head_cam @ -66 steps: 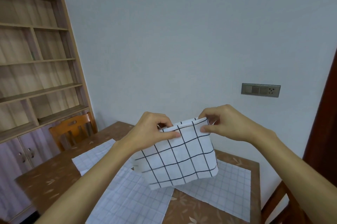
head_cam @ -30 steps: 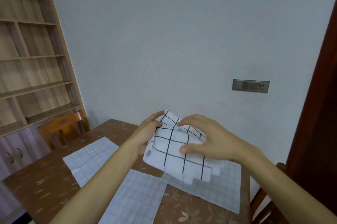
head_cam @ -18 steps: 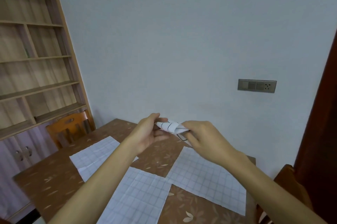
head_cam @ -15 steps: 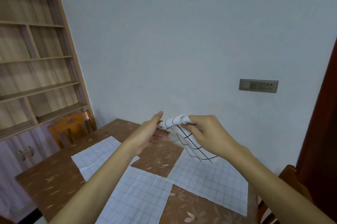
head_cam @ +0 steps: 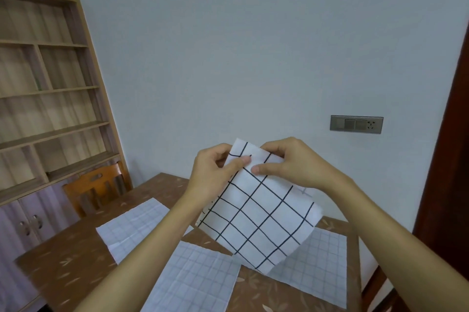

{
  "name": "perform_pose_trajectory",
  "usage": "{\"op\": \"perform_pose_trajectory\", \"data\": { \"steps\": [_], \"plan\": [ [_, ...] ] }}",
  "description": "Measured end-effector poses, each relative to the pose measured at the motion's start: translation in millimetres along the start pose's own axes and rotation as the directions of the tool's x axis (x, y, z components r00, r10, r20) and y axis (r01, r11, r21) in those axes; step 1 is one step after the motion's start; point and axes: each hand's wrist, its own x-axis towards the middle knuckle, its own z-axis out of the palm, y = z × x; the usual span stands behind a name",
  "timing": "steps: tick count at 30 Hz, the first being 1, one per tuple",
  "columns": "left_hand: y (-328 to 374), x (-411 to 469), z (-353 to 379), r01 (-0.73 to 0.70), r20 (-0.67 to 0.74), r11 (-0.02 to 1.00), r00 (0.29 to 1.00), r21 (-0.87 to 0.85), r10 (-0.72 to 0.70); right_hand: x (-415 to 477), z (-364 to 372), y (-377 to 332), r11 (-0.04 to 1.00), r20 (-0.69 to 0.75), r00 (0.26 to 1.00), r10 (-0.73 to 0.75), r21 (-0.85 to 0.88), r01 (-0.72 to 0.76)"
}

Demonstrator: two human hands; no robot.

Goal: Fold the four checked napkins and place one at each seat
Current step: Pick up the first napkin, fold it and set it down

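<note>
A white napkin with black checks [head_cam: 258,217] hangs in the air above the table, tilted like a diamond. My left hand [head_cam: 215,174] and my right hand [head_cam: 291,162] both pinch its top corner, close together. Three more checked napkins lie flat and unfolded, pale side up, on the brown table [head_cam: 61,263]: one at the left [head_cam: 134,225], one near me in the middle [head_cam: 195,278], one at the right [head_cam: 317,266], partly hidden behind the held napkin.
An orange wooden chair [head_cam: 96,187] stands at the table's far left side, in front of a tall wooden shelf unit [head_cam: 45,98]. Another chair's edge [head_cam: 373,286] shows at the right, beside a dark red door [head_cam: 451,159]. A wall is behind the table.
The held napkin was bunched small between my hands half a second ago. Now it hangs spread out as a larger diamond, and both hands have risen and grip its top corner.
</note>
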Motion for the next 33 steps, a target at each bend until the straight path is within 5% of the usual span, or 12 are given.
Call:
{"op": "perform_pose_trajectory", "data": {
  "steps": [12, 17, 22, 33],
  "plan": [
    [-10, 7, -11, 0.176, -0.069, 0.953, 0.978, -0.248, -0.198, -21, -21, 21, 0.977, -0.103, 0.982, 0.156, 0.163, -0.138],
    [-9, 5, -9, 0.170, -0.093, 0.941, 0.974, -0.292, -0.205, -19, -17, 22, 0.939, -0.239, 0.937, 0.254, 0.293, -0.180],
    [-5, 5, -7, 0.136, -0.164, 0.925, 0.965, -0.355, -0.205, -23, -12, 17, 0.830, -0.206, 0.951, 0.232, 0.552, -0.083],
    [12, 4, -6, 0.109, -0.092, 0.935, 0.985, -0.338, -0.148, -20, -7, 9, 0.895, -0.372, 0.909, 0.190, 0.447, -0.004]
  ]
}}
